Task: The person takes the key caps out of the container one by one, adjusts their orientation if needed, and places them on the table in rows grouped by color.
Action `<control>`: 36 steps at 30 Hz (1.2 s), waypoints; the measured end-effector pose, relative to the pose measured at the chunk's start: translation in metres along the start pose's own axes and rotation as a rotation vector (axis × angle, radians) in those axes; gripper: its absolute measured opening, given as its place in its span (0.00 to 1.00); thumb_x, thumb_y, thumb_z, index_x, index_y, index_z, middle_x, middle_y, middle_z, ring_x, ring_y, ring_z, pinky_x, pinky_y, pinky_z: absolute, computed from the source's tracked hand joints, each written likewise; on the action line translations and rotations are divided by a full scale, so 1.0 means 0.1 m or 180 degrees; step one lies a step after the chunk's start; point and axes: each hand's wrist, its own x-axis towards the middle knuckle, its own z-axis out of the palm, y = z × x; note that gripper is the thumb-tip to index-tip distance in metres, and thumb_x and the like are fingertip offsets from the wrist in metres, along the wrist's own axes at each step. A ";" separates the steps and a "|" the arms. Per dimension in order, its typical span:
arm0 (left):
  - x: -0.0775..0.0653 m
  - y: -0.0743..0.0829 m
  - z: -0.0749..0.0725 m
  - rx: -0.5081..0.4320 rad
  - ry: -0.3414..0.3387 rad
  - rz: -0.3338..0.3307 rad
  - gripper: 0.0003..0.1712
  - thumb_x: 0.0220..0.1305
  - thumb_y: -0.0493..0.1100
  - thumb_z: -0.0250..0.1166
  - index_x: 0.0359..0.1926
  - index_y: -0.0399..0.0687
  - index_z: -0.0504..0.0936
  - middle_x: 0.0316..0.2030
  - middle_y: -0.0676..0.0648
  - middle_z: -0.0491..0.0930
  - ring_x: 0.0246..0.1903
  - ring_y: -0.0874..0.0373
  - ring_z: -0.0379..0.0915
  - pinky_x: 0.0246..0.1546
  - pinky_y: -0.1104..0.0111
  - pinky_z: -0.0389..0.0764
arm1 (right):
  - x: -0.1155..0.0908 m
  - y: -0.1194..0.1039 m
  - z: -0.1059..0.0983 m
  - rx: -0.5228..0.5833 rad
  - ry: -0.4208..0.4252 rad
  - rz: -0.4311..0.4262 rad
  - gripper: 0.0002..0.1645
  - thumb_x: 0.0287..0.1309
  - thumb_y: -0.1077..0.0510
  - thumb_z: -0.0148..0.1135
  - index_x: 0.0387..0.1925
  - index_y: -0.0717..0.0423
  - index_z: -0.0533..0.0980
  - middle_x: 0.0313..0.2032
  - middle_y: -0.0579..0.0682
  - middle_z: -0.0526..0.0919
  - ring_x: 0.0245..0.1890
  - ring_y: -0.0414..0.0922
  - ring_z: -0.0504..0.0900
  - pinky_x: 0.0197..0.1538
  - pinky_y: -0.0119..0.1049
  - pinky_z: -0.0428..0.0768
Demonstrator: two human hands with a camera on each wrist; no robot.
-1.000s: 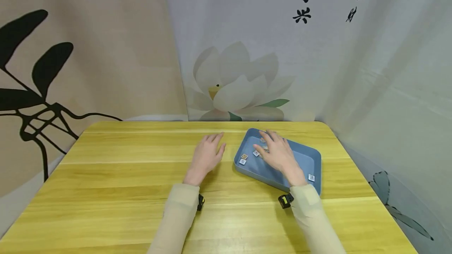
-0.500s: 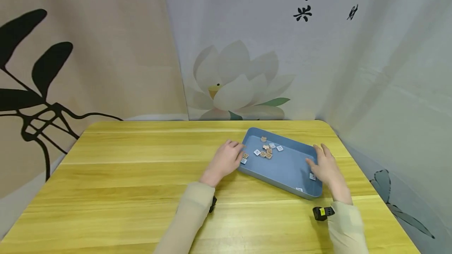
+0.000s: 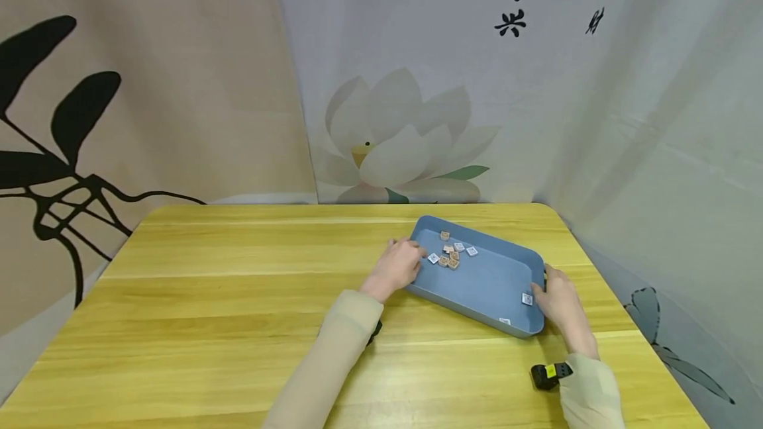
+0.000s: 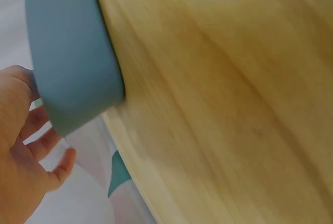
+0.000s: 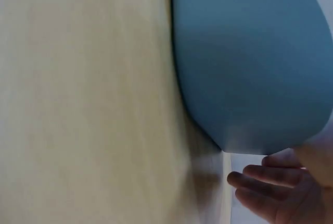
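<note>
A shallow blue tray [image 3: 495,283] lies aslant on the table, with small square white and tan tiles [image 3: 454,255] clustered in its left half. My left hand [image 3: 398,263] grips the tray's left rim, its fingers bent over the edge. In the left wrist view several fingers [image 4: 46,143] of that hand show past the tray's corner. At the opposite end my right hand [image 3: 563,300] holds the right rim, thumb on the inner side and fingers outside. One white tile [image 3: 527,299] sits near that thumb. The tray hides part of the right hand in the right wrist view.
The wooden table [image 3: 208,310] extends to the left and in front of the tray. Another white tile [image 3: 505,322] lies against the tray's front wall. Behind the table hangs a printed curtain [image 3: 411,85]. A black wrist camera [image 3: 550,375] is on the right wrist.
My right hand has moved from above the tiles to the tray's right end and taken hold there. My left hand has moved right onto the left rim, covering two tiles.
</note>
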 end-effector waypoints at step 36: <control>0.01 -0.03 0.11 -0.0224 0.0060 0.0039 0.10 0.60 0.38 0.65 0.44 0.51 0.85 0.42 0.53 0.85 0.45 0.58 0.81 0.60 0.45 0.67 | 0.06 -0.13 -0.03 -0.0166 0.0161 0.0241 0.32 0.59 0.66 0.54 0.60 0.82 0.59 0.52 0.81 0.69 0.53 0.72 0.72 0.51 0.59 0.77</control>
